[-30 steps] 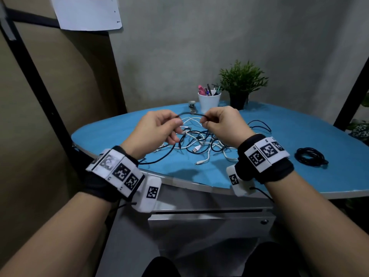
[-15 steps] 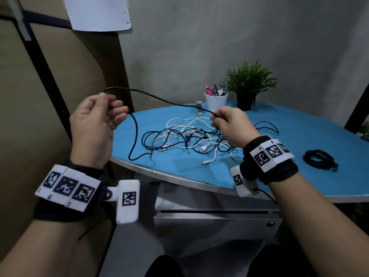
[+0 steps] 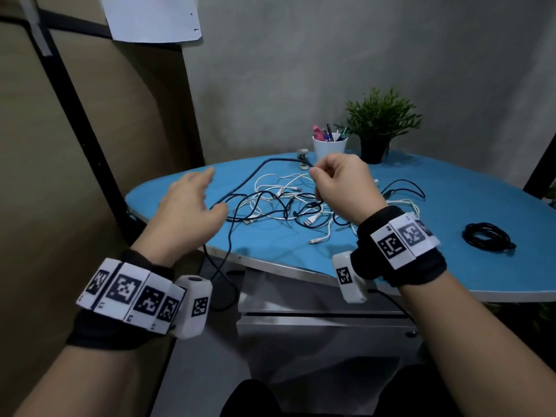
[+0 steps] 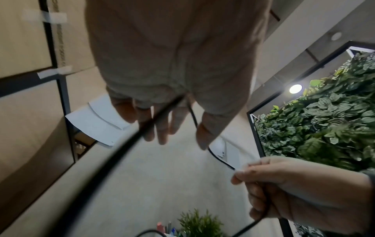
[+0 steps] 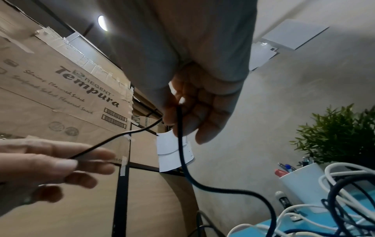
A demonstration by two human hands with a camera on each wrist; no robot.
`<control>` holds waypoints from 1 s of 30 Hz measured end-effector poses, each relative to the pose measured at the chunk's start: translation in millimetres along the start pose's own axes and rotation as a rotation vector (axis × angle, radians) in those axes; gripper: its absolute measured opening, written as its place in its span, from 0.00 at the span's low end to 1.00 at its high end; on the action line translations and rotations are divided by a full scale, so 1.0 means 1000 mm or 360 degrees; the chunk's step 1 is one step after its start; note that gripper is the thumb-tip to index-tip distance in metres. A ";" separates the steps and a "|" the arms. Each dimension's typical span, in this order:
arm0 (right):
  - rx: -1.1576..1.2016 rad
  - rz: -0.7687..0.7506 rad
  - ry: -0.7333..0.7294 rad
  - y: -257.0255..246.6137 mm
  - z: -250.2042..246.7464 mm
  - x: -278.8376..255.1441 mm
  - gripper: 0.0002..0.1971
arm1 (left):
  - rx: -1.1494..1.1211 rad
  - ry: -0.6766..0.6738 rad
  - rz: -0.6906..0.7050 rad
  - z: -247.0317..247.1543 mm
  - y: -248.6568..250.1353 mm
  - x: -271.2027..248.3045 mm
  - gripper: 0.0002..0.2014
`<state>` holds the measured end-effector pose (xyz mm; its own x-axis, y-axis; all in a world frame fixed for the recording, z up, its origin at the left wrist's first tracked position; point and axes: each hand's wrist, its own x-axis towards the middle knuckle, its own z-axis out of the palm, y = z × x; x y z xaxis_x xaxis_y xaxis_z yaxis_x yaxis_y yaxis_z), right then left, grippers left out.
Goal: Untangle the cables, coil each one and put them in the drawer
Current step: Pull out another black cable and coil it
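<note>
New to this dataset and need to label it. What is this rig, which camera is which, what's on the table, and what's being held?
There is no robot here. These are a person's two bare hands, with marker bands and a small camera on each wrist. The wide picture comes from a head camera looking down. The other two look along each hand from the wrist.

On the blue table lie a tangle of black and white cables, one coiled black cable to the right, a white cup of pens and a potted plant. A drawer unit stands underneath.

The right hand pinches a black cable that rises from the tangle. The left hand is open, its fingers straight, with that cable running across them.
</note>
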<state>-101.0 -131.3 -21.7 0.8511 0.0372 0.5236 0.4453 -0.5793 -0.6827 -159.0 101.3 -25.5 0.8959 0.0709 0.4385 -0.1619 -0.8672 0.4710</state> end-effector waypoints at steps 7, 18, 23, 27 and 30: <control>0.0070 -0.0090 -0.0224 -0.013 0.014 -0.015 0.07 | -0.0632 -0.0052 0.0198 0.024 0.021 -0.009 0.13; 0.0069 0.0067 -0.0443 0.016 0.022 -0.016 0.11 | -0.1159 0.0807 0.0271 -0.021 0.006 0.003 0.11; 0.0065 0.0065 -0.0439 0.020 0.022 -0.016 0.12 | -0.1175 0.0973 0.0274 -0.031 0.000 0.005 0.09; 0.0109 0.0207 -0.0317 0.029 0.018 -0.014 0.14 | -0.1240 0.1080 0.0180 -0.036 -0.010 0.008 0.08; 0.0411 0.0394 -0.0202 0.034 0.013 -0.012 0.15 | -0.1065 0.0993 0.0060 -0.038 -0.020 0.011 0.10</control>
<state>-92.1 -140.9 -58.1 0.9622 0.0317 0.2704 0.2634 -0.3596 -0.8951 -161.7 137.8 -1.1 0.5307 0.4705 0.7050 -0.5669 -0.4213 0.7079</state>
